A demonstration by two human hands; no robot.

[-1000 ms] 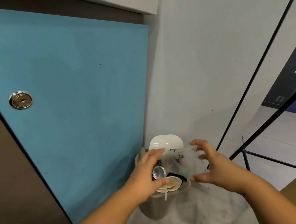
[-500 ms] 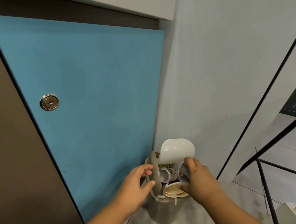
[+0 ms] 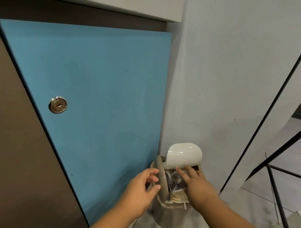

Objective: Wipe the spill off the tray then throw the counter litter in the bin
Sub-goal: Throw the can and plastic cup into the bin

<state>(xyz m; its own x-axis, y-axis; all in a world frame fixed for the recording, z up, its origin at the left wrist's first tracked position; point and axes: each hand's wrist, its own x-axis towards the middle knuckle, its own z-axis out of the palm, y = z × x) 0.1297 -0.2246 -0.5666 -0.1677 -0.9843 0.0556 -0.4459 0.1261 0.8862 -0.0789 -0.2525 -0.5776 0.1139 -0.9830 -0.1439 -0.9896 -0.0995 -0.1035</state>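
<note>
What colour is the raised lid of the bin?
The lid is glossy white; the bin itself is grey-brown. The head view shows it.

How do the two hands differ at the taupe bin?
The left hand curls fingers and thumb on the raised taupe plastic ring; right hand has straight fingers. Left hand is outside the opening; right hand reaches into the litter under the white domed lid. Both are at the taupe bin.

Office-like corner: keyed cabinet (image 3: 95, 92), bin (image 3: 167, 216)
</note>
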